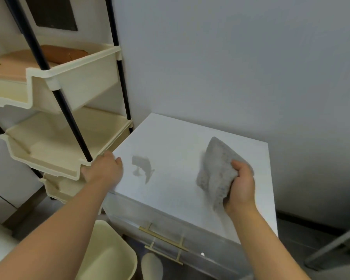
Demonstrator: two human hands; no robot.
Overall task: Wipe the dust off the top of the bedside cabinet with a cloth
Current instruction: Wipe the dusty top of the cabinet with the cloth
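Note:
The white bedside cabinet [170, 142] stands against the grey wall, its flat top facing me. A grey smudge of dust [142, 165] marks the left part of the top. My right hand [240, 184] grips a bunched grey cloth [215, 168], which is held over the right half of the top; I cannot tell whether the cloth touches the surface. My left hand [104, 168] rests on the cabinet's left edge, fingers curled over it, holding nothing else.
A cream shelf rack [73, 77] with black poles stands close to the cabinet's left side. A cream bin [107, 253] sits on the floor below my left arm. Two gold drawer handles [164, 239] run along the cabinet's front. A grey bar [335, 243] slants at the lower right.

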